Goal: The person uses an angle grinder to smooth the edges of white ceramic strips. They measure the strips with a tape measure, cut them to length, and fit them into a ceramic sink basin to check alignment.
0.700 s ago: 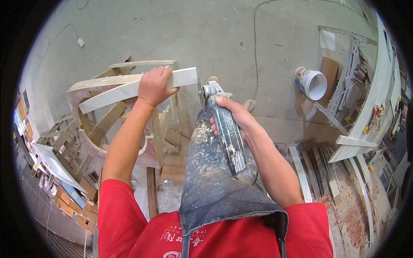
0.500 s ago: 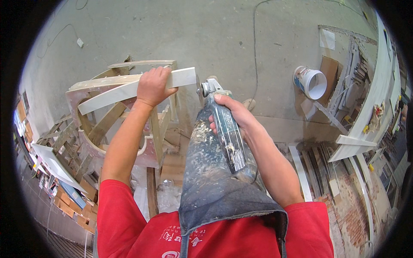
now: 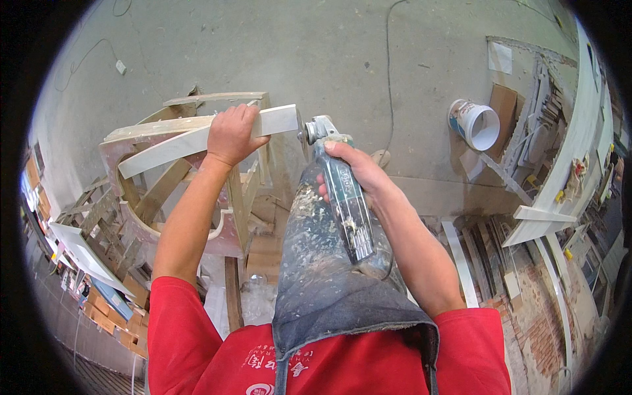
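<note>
My left hand (image 3: 233,133) is closed around a long, slightly curved white strip (image 3: 174,146), stone or tile by its look. The strip's left part rests against a wooden frame (image 3: 224,240) with a large rounded opening. In my right hand (image 3: 355,172) is a dark green angle grinder (image 3: 345,201), gripped along its body with the thumb on top. The grinder's disc (image 3: 302,131) stands edge-on right at the strip's right end; I cannot tell whether they touch. The grinder's back end hangs over my stained dark apron (image 3: 316,263).
A white bucket (image 3: 484,128) lies tipped beside cardboard (image 3: 505,112) on the right. A cable (image 3: 388,79) runs over the floor ahead. Long boards (image 3: 553,214) and strips lean at the right; cardboard boxes (image 3: 99,309) stand at the lower left.
The grinder and my right hand have shifted very slightly left. The strip and my left hand stay almost in place.
</note>
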The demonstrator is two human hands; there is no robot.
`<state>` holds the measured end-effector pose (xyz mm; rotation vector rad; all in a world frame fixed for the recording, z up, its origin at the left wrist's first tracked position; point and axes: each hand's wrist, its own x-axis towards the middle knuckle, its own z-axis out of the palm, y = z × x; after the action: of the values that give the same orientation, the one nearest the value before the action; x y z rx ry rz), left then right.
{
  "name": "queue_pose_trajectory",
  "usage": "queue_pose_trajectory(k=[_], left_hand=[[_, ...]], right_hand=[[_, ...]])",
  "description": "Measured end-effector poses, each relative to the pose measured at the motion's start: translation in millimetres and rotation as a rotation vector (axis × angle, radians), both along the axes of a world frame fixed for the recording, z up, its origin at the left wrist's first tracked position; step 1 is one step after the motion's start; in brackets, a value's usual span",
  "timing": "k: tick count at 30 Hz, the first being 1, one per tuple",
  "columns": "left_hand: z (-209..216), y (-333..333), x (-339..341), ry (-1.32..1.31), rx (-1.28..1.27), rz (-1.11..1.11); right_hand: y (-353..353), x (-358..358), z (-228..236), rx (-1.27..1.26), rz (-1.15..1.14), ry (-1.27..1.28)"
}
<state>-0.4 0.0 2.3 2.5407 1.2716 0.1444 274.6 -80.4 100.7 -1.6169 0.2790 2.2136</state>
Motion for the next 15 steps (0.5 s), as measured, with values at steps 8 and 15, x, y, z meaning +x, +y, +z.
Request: queue_pose_trajectory(k=[8, 15], left_hand=[[-1, 0, -2, -0.023, 0.012, -0.019], [-1, 0, -2, -0.03, 0.013, -0.002]], right_hand=[[1, -1, -15, 0.005, -0.021, 0.069], [5, -3, -1, -0.025, 0.015, -0.033]])
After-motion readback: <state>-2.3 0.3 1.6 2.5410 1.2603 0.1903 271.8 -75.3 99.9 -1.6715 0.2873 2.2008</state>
